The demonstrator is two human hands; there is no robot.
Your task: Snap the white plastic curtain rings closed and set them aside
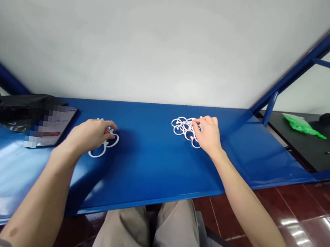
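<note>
My left hand (97, 132) is closed in a pinch over a few white plastic rings (96, 155) with small knobs, just above or on the blue tabletop. Part of those rings is hidden under the fingers. To the right, my right hand (208, 133) reaches onto a loose pile of several similar white rings (179, 130). Its thumb and fingers are closed at the pile's right side, touching a ring there. The fingertips partly cover what they grip.
The blue table (142, 153) runs along a pale wall. On its left lie a black plastic bag (7, 107) and a flat dark-edged item (56, 128) with a printed face. A blue diagonal frame bar (302, 63) rises at right, beside a black surface holding a green packet (302, 126).
</note>
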